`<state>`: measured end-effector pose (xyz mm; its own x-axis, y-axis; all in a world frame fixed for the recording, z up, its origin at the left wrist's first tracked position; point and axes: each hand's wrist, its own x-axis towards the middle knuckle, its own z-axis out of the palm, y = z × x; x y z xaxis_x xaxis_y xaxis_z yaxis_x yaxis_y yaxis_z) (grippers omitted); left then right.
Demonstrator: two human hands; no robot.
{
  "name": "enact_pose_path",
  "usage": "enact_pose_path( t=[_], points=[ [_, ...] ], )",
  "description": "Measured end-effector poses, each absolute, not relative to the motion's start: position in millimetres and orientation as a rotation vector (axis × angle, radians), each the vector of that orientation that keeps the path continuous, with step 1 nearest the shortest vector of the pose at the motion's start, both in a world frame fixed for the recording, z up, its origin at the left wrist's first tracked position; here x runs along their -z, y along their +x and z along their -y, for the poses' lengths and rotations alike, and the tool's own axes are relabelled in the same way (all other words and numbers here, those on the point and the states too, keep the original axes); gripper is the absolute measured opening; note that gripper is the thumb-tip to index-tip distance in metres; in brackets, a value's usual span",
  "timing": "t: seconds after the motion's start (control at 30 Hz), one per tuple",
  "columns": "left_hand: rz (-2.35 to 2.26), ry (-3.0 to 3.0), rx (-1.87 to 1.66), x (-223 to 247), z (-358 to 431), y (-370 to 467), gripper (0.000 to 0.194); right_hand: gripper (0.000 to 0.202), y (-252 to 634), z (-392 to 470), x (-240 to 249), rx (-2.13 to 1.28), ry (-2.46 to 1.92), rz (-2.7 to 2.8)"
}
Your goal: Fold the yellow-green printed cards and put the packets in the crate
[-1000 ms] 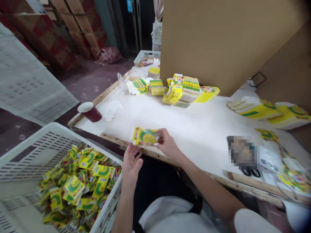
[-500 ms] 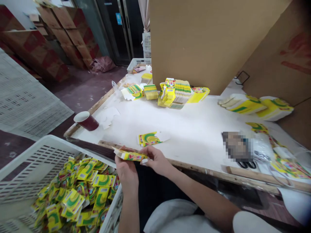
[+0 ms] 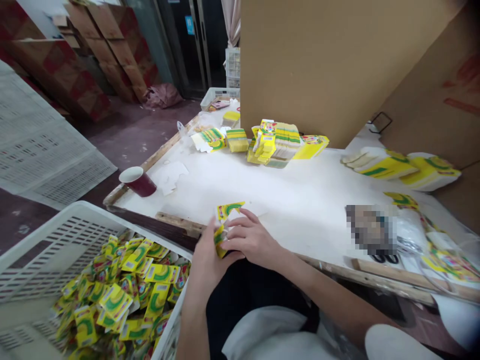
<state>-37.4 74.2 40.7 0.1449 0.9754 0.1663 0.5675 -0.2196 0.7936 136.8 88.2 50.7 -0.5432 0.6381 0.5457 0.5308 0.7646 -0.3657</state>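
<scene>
Behind the white-topped bench (image 3: 300,200) with its worn wooden edging stands a tall brown cardboard panel (image 3: 318,70), with banded stacks of yellow-and-green printed cards (image 3: 287,140) at its foot. You have a small yellow-and-green printed carton (image 3: 219,244) between your two hands, just over the bench's near edge. The fingers of your left hand (image 3: 206,262) close around it, pinching it against the thumb. Your right hand (image 3: 257,242) meets it from the other side, fingers bent and slightly fanned; you cannot tell whether they grip or only touch. Just beyond lies another yellow-and-green printed piece (image 3: 229,209). To your left, a slotted white plastic crate (image 3: 75,227) holds a heap of small yellow-and-green packets (image 3: 157,272), near a tilted maroon cup (image 3: 144,185).
</scene>
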Motion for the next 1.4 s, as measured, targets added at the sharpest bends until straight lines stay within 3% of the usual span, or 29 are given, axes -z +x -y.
enact_pose_path(
  t=[0.1, 0.2, 0.3, 0.43, 0.57, 0.67, 0.77, 0.9, 1.07, 1.17, 1.4],
  points=[
    [-1.501, 1.799, -0.841, -34, -73, -31, 0.050, 0.043, 127, -85, -50, -0.442, -1.025, 1.966],
    [-1.644, 1.781, -0.960, -27, -69, -25, 0.065, 0.073, 119, -87, -46, -0.978, -1.081, 1.417],
    [-1.577, 1.854, -1.046, -22, -64, -19, 0.072, 0.055, 109, -87, -44, -1.560, -0.995, 1.057],
    [-1.454, 1.941, -1.131, -15, -61, -16, 0.070, 0.040, 104, -86, -43, -1.792, -0.973, 1.038],
    [-1.459, 2.007, -1.203, -11, -62, -20, 0.056, 0.031, 107, -89, -35, -1.720, -0.980, 1.167],
    [-1.487, 1.950, -1.134, -7, -63, -22, 0.052, 0.041, 109, -87, -33, -1.489, -1.027, 1.384],
    [-1.501, 1.866, -1.144, 2, -65, -20, 0.059, 0.060, 109, -81, -39, -1.241, -0.951, 1.799],
    [-1.534, 1.886, -1.313, 10, -67, -17, 0.078, 0.051, 113, -82, -39, -0.976, -0.993, 1.976],
    [-1.693, 1.966, -1.159, -1, -65, -26, 0.054, 0.058, 125, -92, -35, -0.861, -1.097, 2.073],
    [-1.683, 2.001, -1.076, -8, -64, -34, 0.052, 0.070, 128, -90, -37, -0.903, -1.107, 2.319],
    [-1.563, 1.999, -1.023, -15, -66, -40, 0.044, 0.036, 147, -101, -50, -0.937, -0.991, 2.404]
  ],
)
